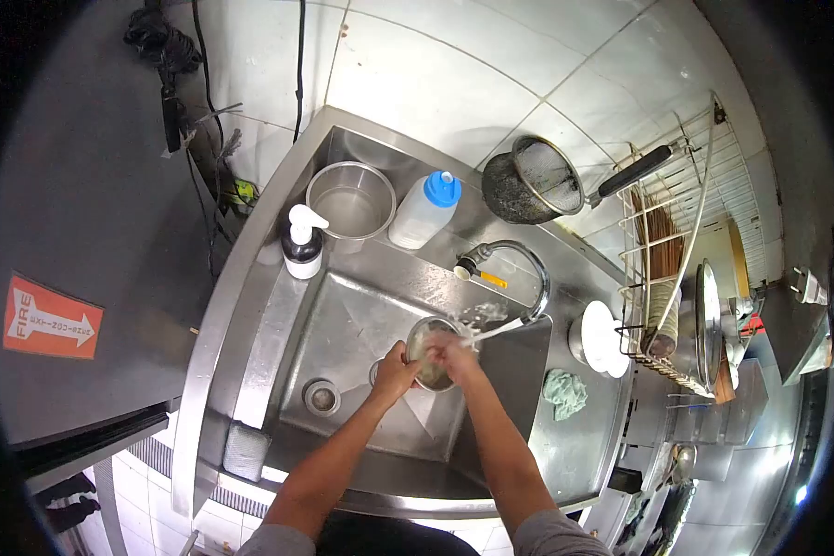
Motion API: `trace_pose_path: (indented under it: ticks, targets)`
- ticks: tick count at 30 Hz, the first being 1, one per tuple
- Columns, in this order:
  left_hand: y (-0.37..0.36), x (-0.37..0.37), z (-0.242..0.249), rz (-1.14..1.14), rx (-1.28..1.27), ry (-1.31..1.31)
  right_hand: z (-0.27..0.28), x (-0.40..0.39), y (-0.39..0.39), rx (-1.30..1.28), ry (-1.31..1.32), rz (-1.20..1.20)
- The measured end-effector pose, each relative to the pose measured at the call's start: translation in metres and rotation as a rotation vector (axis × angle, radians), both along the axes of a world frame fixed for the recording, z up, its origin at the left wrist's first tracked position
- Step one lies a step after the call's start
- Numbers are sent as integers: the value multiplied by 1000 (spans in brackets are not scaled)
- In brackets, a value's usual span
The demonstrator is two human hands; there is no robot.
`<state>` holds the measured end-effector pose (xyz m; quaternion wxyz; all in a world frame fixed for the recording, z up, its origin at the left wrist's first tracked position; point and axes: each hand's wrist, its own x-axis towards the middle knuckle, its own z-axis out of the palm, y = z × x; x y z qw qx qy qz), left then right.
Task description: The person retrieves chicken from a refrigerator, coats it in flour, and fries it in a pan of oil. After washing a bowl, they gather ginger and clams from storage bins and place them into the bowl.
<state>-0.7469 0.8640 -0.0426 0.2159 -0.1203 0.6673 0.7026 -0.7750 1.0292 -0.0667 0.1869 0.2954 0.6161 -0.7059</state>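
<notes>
Above the steel sink basin (pixel 361 320), my left hand (pixel 398 371) is closed on the left edge of a round bowl (pixel 433 378). My right hand (pixel 451 358) is blurred inside the bowl, and its fingers cannot be made out. Water runs from the curved faucet (pixel 540 283) and splashes beside my right hand. A small round metal cup or drain piece (pixel 322 398) lies in the basin at the left. Part of another round object shows behind my left hand.
Behind the basin are a pump bottle (pixel 303 243), a steel pot (pixel 351 201), a blue-capped bottle (pixel 425 211) and a black strainer (pixel 528 185). To the right lie white bowls (pixel 602 339), a green cloth (pixel 564 394) and a wire rack (pixel 653 278). A grey sponge (pixel 246 450) sits front left.
</notes>
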Motion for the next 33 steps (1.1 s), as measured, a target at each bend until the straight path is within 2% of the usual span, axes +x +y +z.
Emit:
trace_pose_path:
  ticks: [1,2,3,4,7,11,15,17,20,21,23,27,29,30,31,32,33]
  targets:
    - [-2,0,13,8,42,-95,2,-7,8,-11,6,1]
    - [4,0,-1,-35,-104,-27,4,-9,18,-409,73,-147]
    - [9,1,-3,-49,-111,-24,5,-9,27,-804,144,-301]
    - [15,3,-4,8,-44,-50,2,-10,28,-872,90,-390]
    - [33,5,-8,101,30,-58,7,-8,22,-754,216,-515]
    - [41,9,-9,155,58,-90,21,2,11,-774,307,-467]
    - [44,9,-5,208,130,-100,29,5,8,-730,268,-368]
    - [44,9,-10,197,115,-75,27,1,6,-617,161,-355]
    - [45,11,-8,194,131,-104,45,-2,3,-490,161,-394]
    - [47,12,-11,192,131,-102,54,-3,-1,-490,163,-396]
    - [49,12,-15,205,177,-75,67,-5,-6,-546,0,-562]
    - [51,12,-11,194,183,-83,46,-1,4,-606,92,-395]
    - [53,12,-13,265,240,-72,55,-4,-10,-57,93,-328]
    - [51,12,-14,266,240,-69,40,-3,-5,-59,95,-326]
    - [48,12,-8,225,230,-78,13,-1,5,325,222,-92]
    - [46,12,-5,184,221,-89,8,-1,7,706,342,149]
    - [46,12,-5,186,222,-89,1,-3,4,707,342,151]
